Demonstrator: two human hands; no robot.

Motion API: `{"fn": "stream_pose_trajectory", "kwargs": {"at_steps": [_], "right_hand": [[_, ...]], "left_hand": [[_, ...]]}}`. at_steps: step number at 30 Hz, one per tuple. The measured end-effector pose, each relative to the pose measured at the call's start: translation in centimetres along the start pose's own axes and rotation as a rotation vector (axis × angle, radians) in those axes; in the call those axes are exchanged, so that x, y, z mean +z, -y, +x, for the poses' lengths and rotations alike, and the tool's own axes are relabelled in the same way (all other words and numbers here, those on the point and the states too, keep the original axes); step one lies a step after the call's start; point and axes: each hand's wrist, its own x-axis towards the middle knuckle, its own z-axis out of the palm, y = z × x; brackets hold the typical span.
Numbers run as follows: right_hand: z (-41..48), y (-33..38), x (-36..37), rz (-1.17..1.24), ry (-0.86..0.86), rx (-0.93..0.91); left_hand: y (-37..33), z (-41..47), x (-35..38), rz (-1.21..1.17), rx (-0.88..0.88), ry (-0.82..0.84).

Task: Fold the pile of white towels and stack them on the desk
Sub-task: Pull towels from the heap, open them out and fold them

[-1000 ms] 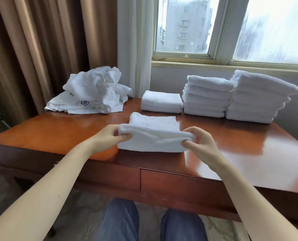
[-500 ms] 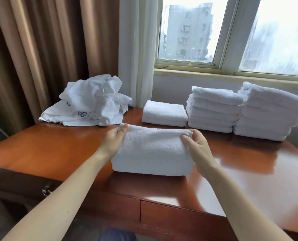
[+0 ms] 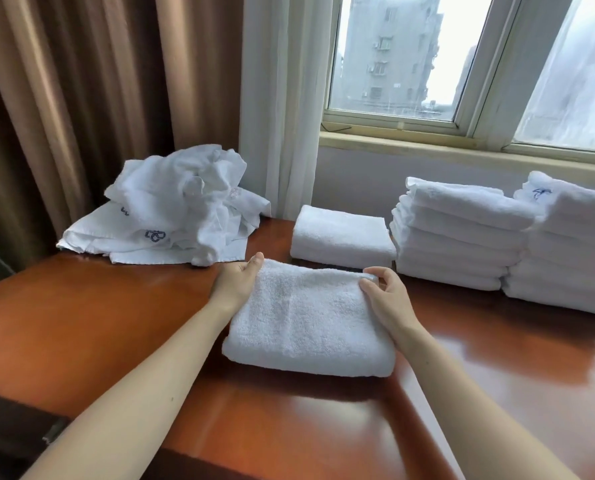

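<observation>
Head view: towel (image 3: 310,317) now lies flat on the bench (image 3: 98,323), front-centre, as a closed rectangular packet. A second ago both hands were carrying the near flap over, and half a second ago it landed. Last fold looks done.

Left hand (image 3: 239,280) holds the far-left corner, thumb up along the edge, fingers hidden behind the cloth. Right hand (image 3: 384,296) pinches the far-right corner between thumb and forefinger. Neither has let go.

Layout:
- Lone folded towel (image 3: 341,237) sits just behind the packet, with a narrow dark gap between them.
- Middle stack (image 3: 459,237) is just right of the lone one. Right stack (image 3: 573,251) is pressed against the middle stack.
- Unfolded pile (image 3: 175,209) is back left, well apart from the stacks (several pieces, can't count them).

What it means: this towel is ready to stack. My guess is it goes on the lone one, building a third stack.

Risk: the grip is on the far corners only, so the near edge is unsupported. Lifting from there could let the layers sag open. Regripping at the sides or sliding it back looks safer.

Task is well along but not finished, since the pile remains.
</observation>
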Motion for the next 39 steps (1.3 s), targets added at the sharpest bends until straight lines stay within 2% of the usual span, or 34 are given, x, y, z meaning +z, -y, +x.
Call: {"fn": "stream_pose_trajectory", "kwargs": {"at_steps": [4,11,18,22,24,33,39], "right_hand": [[0.8,-1.0,0.5,-0.143,0.062,-0.002],[1.7,-0.8,0.4,-0.135,0.101,0.084],[1.5,-0.7,0.2,-0.146,0.116,0.124],[1.6,-0.7,0.1,-0.181,0.097,0.157],[1.7,-0.7,0.2,-0.192,0.08,0.167],[2.4,-1.3,0.2,-0.096,-0.014,0.223],[1.5,-0.7,0.0,-0.069,0.006,0.213]], "left_hand": [[1.3,1.0,0.5,0.144,-0.094,0.048],[1.8,2.0,0.5,0.24,-0.172,0.119],[1.6,1.6,-0.3,0.014,-0.15,0.277],[1.2,1.8,0.2,0.192,0.081,0.202],[1.1,1.9,0.6,0.215,0.13,0.156],[1.5,2.4,2.1,0.266,0.041,0.128],[1.8,1.3,2.2,0.256,0.035,0.012]]}}
